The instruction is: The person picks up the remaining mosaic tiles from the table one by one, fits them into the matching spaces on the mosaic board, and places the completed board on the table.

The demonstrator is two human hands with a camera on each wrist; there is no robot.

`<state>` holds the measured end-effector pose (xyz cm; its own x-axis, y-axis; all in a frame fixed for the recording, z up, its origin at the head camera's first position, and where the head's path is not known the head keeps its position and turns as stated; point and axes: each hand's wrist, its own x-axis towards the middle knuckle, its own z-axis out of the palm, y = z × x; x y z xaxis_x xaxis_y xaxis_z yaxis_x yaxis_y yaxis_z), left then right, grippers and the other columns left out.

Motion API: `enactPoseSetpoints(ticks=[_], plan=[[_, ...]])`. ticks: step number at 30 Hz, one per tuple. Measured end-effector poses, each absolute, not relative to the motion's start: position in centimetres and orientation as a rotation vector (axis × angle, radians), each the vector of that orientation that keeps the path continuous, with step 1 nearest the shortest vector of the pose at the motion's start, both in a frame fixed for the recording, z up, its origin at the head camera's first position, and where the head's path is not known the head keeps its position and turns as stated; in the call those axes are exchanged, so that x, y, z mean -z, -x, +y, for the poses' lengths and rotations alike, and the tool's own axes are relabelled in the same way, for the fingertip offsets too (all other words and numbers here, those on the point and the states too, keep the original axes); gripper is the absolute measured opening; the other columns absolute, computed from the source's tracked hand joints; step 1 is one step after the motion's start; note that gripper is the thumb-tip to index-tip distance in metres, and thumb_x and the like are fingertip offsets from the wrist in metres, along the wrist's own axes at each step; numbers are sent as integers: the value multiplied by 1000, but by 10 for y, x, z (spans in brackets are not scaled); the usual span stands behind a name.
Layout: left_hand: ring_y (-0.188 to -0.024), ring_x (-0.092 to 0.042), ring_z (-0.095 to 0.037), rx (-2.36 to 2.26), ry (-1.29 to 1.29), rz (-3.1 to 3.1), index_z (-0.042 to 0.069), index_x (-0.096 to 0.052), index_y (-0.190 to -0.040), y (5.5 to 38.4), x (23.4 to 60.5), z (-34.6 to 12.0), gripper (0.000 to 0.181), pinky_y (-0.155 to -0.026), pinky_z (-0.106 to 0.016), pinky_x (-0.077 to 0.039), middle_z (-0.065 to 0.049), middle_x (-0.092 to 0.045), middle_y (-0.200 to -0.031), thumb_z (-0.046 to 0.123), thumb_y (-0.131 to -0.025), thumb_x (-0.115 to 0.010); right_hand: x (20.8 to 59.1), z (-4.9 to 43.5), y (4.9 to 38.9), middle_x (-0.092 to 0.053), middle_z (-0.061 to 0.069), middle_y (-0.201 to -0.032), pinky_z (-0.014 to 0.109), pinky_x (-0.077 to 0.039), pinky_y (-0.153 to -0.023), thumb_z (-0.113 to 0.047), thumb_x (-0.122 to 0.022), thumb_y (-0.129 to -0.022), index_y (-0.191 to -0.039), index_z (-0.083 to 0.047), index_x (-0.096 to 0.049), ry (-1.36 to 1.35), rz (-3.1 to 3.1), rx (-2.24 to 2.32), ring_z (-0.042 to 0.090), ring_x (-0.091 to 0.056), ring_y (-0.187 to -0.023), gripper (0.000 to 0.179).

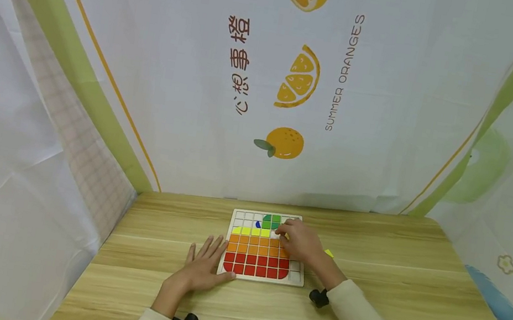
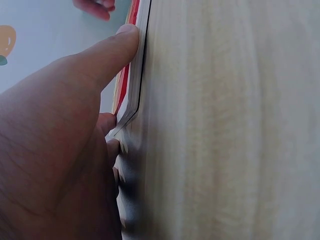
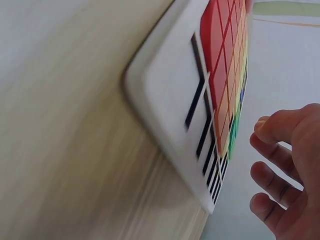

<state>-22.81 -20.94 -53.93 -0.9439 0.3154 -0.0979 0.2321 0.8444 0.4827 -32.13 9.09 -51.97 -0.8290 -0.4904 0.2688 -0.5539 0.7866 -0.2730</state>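
A square white grid board [image 1: 297, 279] lies on the wooden table, filled with red [image 1: 240, 262], orange [image 1: 248, 245], yellow [image 1: 250, 232] and green [image 1: 272, 222] tiles, plus a small blue piece [image 1: 258, 224]. My left hand [image 1: 202, 272] rests flat at the board's near left corner, fingers spread and thumb on its front edge. Over the board's right side reaches my right hand [image 1: 301, 241], its fingertips by the right end of the yellow row. In the right wrist view its thumb [image 3: 280, 125] and index finger come close together, and other fingers bend loosely; no piece shows between them.
A small yellow piece [image 1: 329, 253] lies on the table right of the board, partly behind the right forearm. Black wrist cameras sit under both wrists. A white curtain [image 1: 362, 160] printed with oranges hangs beyond the table's far edge.
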Motion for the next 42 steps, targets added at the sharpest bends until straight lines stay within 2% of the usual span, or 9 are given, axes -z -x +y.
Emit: enactPoseSetpoints(ticks=[7, 12, 15, 22, 28, 31, 35, 38, 42], plan=[[-167, -2, -42, -754, -408, 2844, 12, -23, -171, 229, 542, -211, 100, -128, -72, 12, -14, -12, -180, 69, -97, -61, 523, 120, 315, -76, 0, -106, 37, -62, -81, -10, -75, -97, -107, -13, -82, -803, -2754, -543, 20, -72, -100, 13], [-167, -4, -43, -754, -415, 2850, 10, -25, -170, 228, 538, -210, 99, -127, -74, 11, -16, -14, -180, 66, -98, -62, 524, 139, 309, -77, 4, -119, 45, -63, -90, -13, -73, -99, -108, -13, -82, -730, -2769, -586, 26, -73, -111, 13], [-168, -4, -39, -738, -394, 2869, 12, -25, -171, 230, 546, -211, 99, -128, -72, 10, -12, -14, -181, 67, -97, -63, 523, 150, 306, -76, 4, -121, 47, -62, -92, -14, -74, -99, -107, -14, -83, -701, -2761, -602, 27, -74, -112, 12], [-168, -2, -40, -737, -407, 2845, 12, -23, -171, 230, 544, -211, 101, -128, -72, 12, -14, -12, -180, 69, -97, -61, 526, 178, 300, -76, 12, -125, 47, -63, -83, -13, -78, -96, -103, -12, -82, -710, -2707, -599, 30, -76, -102, 8], [-168, -3, -40, -679, -381, 2835, 11, -24, -171, 227, 535, -207, 97, -128, -73, 8, -13, -13, -181, 63, -99, -63, 529, 197, 297, -76, 1, -103, 35, -59, -70, -5, -76, -95, -101, -13, -82, -721, -2721, -574, 19, -71, -85, 11], [-168, -3, -38, -655, -365, 2837, 13, -24, -171, 227, 534, -207, 96, -129, -73, 6, -11, -13, -181, 64, -99, -62, 531, 205, 296, -76, 0, -102, 34, -59, -69, 1, -70, -95, -101, -14, -82, -734, -2732, -575, 22, -72, -89, 19], [-168, -4, -38, -654, -363, 2840, 13, -24, -171, 228, 535, -207, 96, -129, -73, 5, -10, -13, -181, 64, -100, -62, 534, 212, 294, -77, 2, -105, 42, -63, -78, 5, -64, -95, -100, -14, -82, -767, -2748, -578, 30, -73, -102, 28], [-168, -3, -38, -651, -367, 2837, 13, -23, -171, 228, 535, -208, 95, -129, -73, 7, -10, -12, -181, 63, -100, -62, 536, 217, 294, -78, 3, -106, 46, -63, -82, 8, -64, -91, -100, -15, -82, -808, -2747, -567, 31, -73, -104, 30], [-168, -3, -38, -660, -369, 2838, 13, -23, -171, 228, 534, -208, 95, -128, -73, 7, -11, -12, -181, 63, -100, -62, 538, 222, 293, -78, 2, -107, 42, -63, -76, 7, -69, -88, -101, -16, -82, -815, -2751, -557, 30, -74, -102, 29]])
